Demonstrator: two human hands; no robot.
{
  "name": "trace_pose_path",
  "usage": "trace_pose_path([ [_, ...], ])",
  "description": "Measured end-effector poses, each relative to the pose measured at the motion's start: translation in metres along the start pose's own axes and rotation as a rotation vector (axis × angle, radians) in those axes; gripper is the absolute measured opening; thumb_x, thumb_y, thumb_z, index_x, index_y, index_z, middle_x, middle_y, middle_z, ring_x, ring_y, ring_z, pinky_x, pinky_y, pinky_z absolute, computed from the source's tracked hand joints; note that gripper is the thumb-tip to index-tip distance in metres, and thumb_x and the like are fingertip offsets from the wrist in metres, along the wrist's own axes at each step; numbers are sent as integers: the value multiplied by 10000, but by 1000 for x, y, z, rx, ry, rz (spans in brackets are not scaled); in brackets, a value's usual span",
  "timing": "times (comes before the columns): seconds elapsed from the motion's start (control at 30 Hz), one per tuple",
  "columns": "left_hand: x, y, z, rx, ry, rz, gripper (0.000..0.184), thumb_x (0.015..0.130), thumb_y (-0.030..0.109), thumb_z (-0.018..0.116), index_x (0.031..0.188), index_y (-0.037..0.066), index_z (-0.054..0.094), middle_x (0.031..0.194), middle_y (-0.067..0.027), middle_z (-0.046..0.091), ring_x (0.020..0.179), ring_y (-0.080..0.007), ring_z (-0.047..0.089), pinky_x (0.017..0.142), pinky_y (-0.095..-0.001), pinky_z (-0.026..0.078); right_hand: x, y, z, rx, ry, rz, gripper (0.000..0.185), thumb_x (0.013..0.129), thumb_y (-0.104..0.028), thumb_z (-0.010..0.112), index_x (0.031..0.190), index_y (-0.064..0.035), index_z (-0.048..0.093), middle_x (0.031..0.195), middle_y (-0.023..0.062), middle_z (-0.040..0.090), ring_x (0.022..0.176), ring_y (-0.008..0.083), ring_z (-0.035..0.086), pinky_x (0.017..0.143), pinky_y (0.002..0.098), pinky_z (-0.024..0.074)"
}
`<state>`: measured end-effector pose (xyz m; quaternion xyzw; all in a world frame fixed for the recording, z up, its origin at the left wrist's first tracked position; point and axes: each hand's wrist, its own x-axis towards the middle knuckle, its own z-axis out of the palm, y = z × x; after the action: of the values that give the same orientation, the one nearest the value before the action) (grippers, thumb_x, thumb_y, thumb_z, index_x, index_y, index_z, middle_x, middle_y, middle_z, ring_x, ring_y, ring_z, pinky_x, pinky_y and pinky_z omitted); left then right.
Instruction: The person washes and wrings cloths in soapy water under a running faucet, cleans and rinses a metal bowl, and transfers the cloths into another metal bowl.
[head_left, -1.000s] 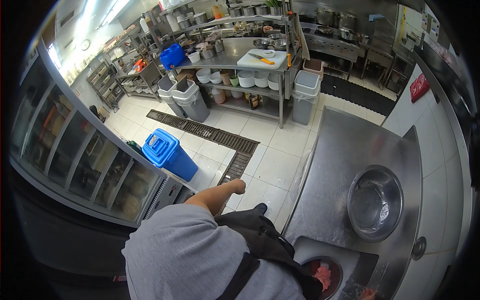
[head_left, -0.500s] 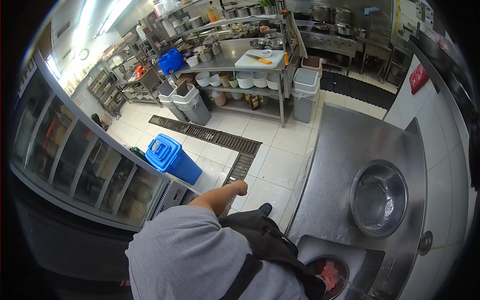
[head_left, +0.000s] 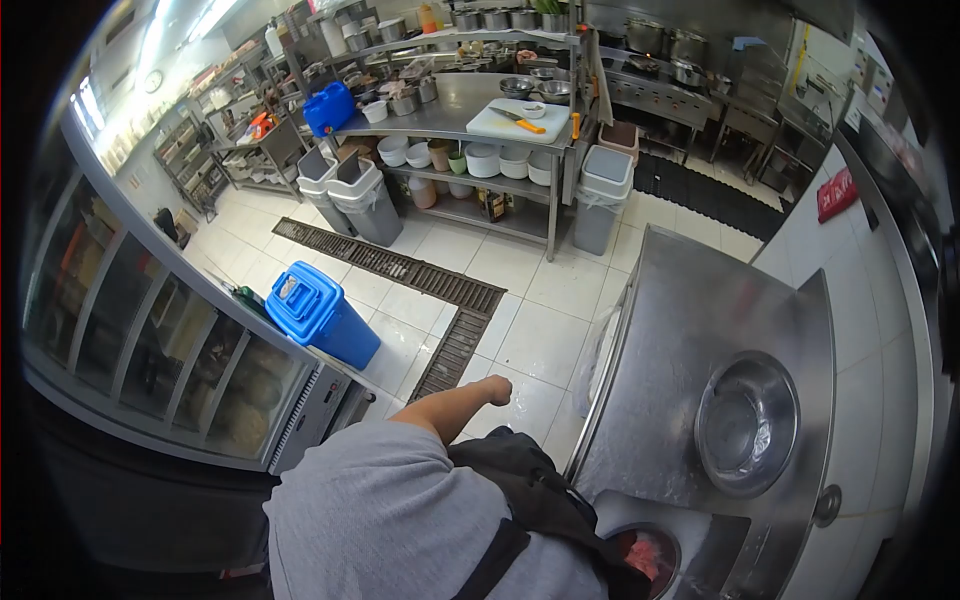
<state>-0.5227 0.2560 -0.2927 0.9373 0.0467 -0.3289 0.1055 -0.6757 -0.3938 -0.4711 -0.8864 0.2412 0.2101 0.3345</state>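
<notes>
My left hand [head_left: 498, 391] is held out in front of the black apron [head_left: 520, 480], above the tiled floor. Its fingers look curled into a loose fist, and nothing shows in it. My right hand is out of sight, hidden by my body and apron or below the frame. At the lower right, pink raw meat [head_left: 643, 556] lies in a round metal bowl [head_left: 672, 548] in the sink, partly covered by the apron. A large steel basin [head_left: 745, 465] sits on the steel counter [head_left: 725, 290].
A blue lidded bin [head_left: 325, 318] stands beside the glass-door fridge [head_left: 190, 350] on the left. A floor drain grate [head_left: 390, 268] crosses the tiles. Grey trash bins [head_left: 368, 205] stand by a steel worktable [head_left: 440, 118] holding a white cutting board [head_left: 500, 121] with an orange-handled knife [head_left: 525, 124].
The view has shifted a little, so most fixtures sit slightly left or lower. My left hand appears slightly further right and lower, still curled. The basin and meat look otherwise unchanged.
</notes>
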Motion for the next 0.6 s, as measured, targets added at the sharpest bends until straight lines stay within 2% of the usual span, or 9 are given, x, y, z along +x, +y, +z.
trace_pose_path([
  [0.03, 2, -7, 3, -15, 6, -1, 302, 672, 169, 526, 911, 66, 680, 941, -159, 653, 902, -321, 617, 776, -400, 486, 5, -2, -1, -164, 43, -86, 136, 844, -132, 489, 894, -48, 583, 726, 98, 560, 572, 201, 570, 521, 313, 488],
  [0.07, 3, -15, 7, -59, 0, -23, 295, 672, 170, 524, 898, 63, 682, 929, -163, 654, 895, -323, 618, 771, -402, 488, -1, -19, -9, -200, 76, -85, 136, 844, -132, 489, 895, -48, 583, 728, 98, 560, 575, 201, 569, 523, 313, 488],
  [0.2, -16, -52, 14, -155, -4, -55, 280, 712, 174, 511, 870, 22, 684, 965, -199, 642, 912, -330, 620, 806, -395, 488, -14, -115, -34, -143, 182, -67, 137, 845, -134, 489, 898, -48, 582, 737, 98, 561, 587, 200, 568, 531, 313, 487],
  [0.3, -27, -101, 46, -199, -5, -138, 290, 720, 194, 509, 874, 20, 683, 966, -203, 640, 923, -338, 614, 812, -389, 484, -17, -182, -38, -90, 212, -126, 138, 845, -135, 489, 899, -48, 582, 744, 98, 561, 595, 200, 567, 536, 313, 486],
  [0.53, -67, -210, 112, -293, -230, -470, 372, 763, 236, 506, 1052, 47, 644, 1152, -186, 578, 1092, -283, 558, 900, -372, 454, -46, -329, -8, -39, 168, -262, 140, 847, -137, 489, 904, -48, 581, 761, 98, 562, 615, 199, 565, 549, 313, 485],
  [0.6, -84, -226, 101, -305, -249, -468, 373, 769, 245, 510, 1068, 65, 640, 1164, -173, 575, 1102, -289, 549, 902, -378, 453, -51, -352, 7, -43, 129, -299, 141, 847, -138, 489, 905, -49, 581, 765, 98, 562, 621, 199, 565, 553, 313, 485],
])
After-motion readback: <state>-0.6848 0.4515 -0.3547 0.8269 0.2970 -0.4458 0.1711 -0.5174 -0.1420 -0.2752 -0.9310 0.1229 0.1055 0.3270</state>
